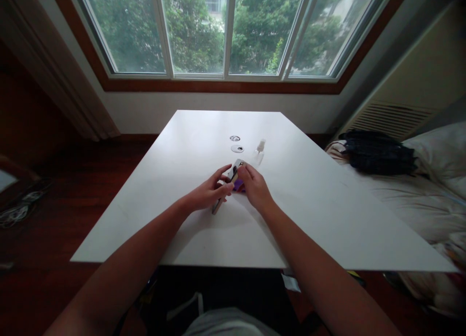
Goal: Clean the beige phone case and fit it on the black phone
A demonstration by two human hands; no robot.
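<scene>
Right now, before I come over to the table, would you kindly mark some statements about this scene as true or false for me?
1. The left hand holds a slim phone-like object, with the right hand at its far end. True.
2. A clear spray bottle and two round pieces are on the white table. True.
3. The spray bottle is to the left of the two round pieces. False: it is to their right.
4. A purple piece shows between the hands. True.
5. The dark bundle lies on the white table. False: it lies on the pale bedding to the right.
</scene>
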